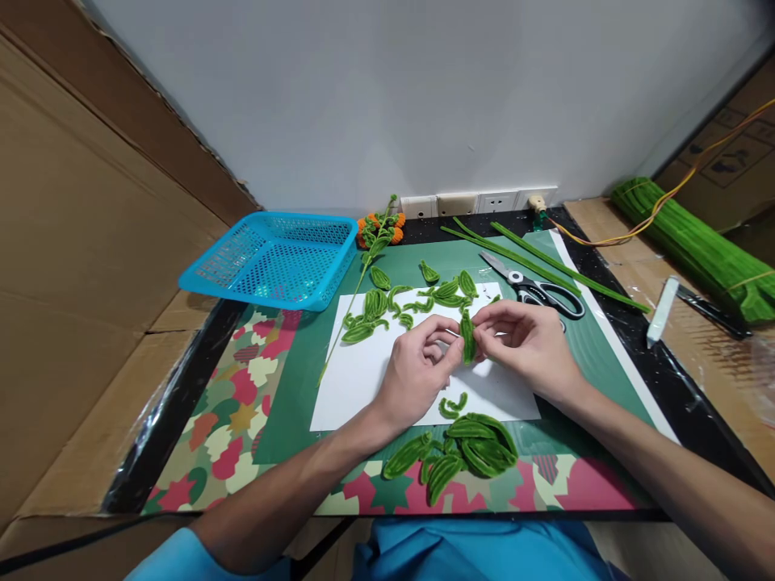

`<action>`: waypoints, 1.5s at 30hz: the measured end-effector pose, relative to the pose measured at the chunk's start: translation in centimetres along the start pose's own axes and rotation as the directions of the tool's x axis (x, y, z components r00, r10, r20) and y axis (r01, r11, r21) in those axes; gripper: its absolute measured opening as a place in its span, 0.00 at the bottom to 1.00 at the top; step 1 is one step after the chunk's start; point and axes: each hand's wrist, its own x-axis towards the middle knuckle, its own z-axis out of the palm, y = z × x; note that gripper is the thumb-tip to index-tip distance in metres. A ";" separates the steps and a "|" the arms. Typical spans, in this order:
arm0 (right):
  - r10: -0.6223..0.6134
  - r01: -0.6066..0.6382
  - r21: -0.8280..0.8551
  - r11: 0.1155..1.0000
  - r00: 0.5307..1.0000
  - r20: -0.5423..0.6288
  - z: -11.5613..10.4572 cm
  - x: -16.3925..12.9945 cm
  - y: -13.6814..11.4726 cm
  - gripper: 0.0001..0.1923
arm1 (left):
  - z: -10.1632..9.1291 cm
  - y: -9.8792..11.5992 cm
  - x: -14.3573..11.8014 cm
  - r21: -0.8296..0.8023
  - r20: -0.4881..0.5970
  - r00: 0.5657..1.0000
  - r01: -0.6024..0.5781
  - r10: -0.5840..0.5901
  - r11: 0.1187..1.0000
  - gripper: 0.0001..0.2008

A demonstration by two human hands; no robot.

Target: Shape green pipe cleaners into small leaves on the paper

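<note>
A green fuzzy pipe-cleaner leaf (467, 337) is held upright over a white sheet of paper (357, 391). My left hand (417, 365) pinches its left side between thumb and fingertips. From the right, my right hand (525, 345) grips the same leaf, with its fingers curled and thumb pressed in. Behind both hands lie several loose pipe-cleaner leaves (375, 303) and curled green pieces on the paper. Close to the front edge sits a pile of larger leaves (484, 444), with a small curled piece (453, 405) just beyond it.
Scissors (548, 297) and long green pipe cleaners (514, 257) lie at the back right. A blue plastic basket (272, 300) stands back left, beside orange flowers (396, 235) and a leafy stem (357, 284). At far right are a pipe-cleaner bundle (696, 242) and a cutter knife (663, 313).
</note>
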 end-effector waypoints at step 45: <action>-0.147 0.171 -0.270 0.948 0.983 0.106 0.6 -1.0 1.1 0.04 | 0.1 -0.1 -0.6 0.308 -0.064 0.995 -0.058 0.082 0.949 0.05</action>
